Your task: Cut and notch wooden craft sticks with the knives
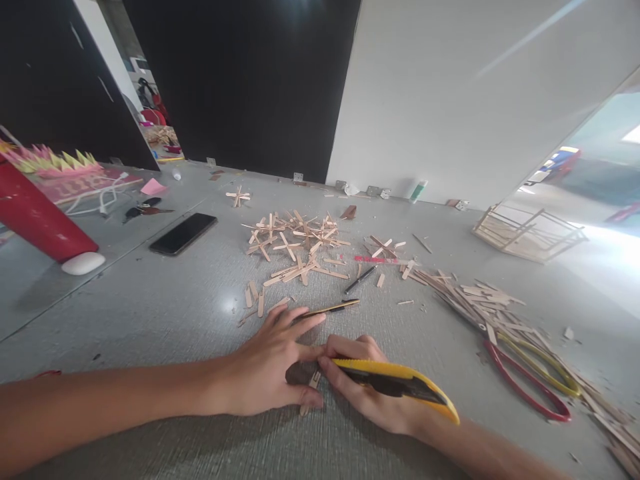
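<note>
My right hand (367, 393) is closed round a yellow and black utility knife (400, 380), its tip end down at a short wooden craft stick (315, 381). The blade is hidden by my fingers. With thumb and index finger, my left hand (267, 367) presses that stick against the grey surface, the other fingers spread. Beyond my left fingertips lies a thin yellow and black tool (330, 310), partly covered by them. A black pen (360, 280) lies farther off. Several cut stick pieces (255, 297) rest near the left hand, before a pile of crossed craft sticks (300, 243).
Red and yellow handled scissors (525, 373) lie among loose sticks (490, 300) at right. A stick frame (530, 233) stands behind them. At left are a phone (184, 234), keys (145, 211) and a red cylinder (45, 213). Dark and white panels (450, 100) border the back.
</note>
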Tool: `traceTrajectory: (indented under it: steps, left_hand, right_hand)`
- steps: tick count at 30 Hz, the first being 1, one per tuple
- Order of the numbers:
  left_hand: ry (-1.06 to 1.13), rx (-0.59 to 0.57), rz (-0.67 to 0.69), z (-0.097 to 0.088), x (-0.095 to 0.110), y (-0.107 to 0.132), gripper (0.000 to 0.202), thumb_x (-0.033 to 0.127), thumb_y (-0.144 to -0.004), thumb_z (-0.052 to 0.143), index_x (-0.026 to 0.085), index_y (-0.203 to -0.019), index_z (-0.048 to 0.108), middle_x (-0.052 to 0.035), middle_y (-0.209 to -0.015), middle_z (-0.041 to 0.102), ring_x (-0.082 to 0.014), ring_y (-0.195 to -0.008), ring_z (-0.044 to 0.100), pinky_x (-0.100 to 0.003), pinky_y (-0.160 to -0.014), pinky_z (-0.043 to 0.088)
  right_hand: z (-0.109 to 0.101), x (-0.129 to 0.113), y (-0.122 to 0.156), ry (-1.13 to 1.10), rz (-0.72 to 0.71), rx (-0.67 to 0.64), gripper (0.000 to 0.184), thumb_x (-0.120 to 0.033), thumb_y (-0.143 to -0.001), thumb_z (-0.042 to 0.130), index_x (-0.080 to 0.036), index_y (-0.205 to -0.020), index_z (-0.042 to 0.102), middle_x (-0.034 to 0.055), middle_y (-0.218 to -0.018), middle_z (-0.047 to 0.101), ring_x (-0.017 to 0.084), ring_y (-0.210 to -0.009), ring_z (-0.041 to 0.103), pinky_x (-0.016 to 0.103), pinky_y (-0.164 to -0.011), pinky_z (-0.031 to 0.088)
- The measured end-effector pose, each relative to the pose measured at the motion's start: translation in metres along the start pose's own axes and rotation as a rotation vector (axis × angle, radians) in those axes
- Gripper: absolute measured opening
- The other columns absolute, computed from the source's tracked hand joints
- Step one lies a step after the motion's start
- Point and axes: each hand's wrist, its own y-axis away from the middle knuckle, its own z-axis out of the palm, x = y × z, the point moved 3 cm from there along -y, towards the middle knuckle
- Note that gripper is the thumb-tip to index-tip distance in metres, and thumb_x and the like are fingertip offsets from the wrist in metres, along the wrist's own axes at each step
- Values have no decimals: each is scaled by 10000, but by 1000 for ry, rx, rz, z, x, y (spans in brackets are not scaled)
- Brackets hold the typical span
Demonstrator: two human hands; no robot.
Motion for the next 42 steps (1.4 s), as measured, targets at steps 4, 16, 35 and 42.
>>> traceTrajectory:
  steps: [4,16,35,42]
  left_hand:
    - [49,0,-11,-2,1,1,511,542,-870,784,418,-1351,666,-45,-1698,295,-444,-1557,192,-754,-1202,140]
    - [28,40,18,-2,1,2,495,502,-859,808,398,-1327,683,-41,-1687,322,-428,-1550,221,-732,-1209,157]
    - [50,30,7,-2,3,2,511,506,-843,825,457,-1329,676,-26,-1692,302,-483,-1534,220,-790,-1168,173]
    - [65,15,-9,-1,3,2,478,513,-868,799,455,-1326,678,1,-1701,285,-470,-1544,211,-789,-1181,148]
  right_hand:
    - [-1,1,-1,-49,28,-49,348,-413,-1068,390,-228,-789,483,-56,-643,589,126,-583,503,397,-849,403]
    - [-6,-3,-2,-38,28,-91,355,-415,-1067,373,-232,-778,468,-28,-657,622,149,-642,521,403,-834,422]
    - [-6,-2,-2,-99,85,-62,404,-485,-1055,393,-229,-756,483,-36,-633,606,147,-640,548,419,-874,414]
    - [-3,-2,-4,-133,71,-79,365,-464,-1051,425,-222,-786,491,-66,-626,608,116,-596,534,420,-906,378]
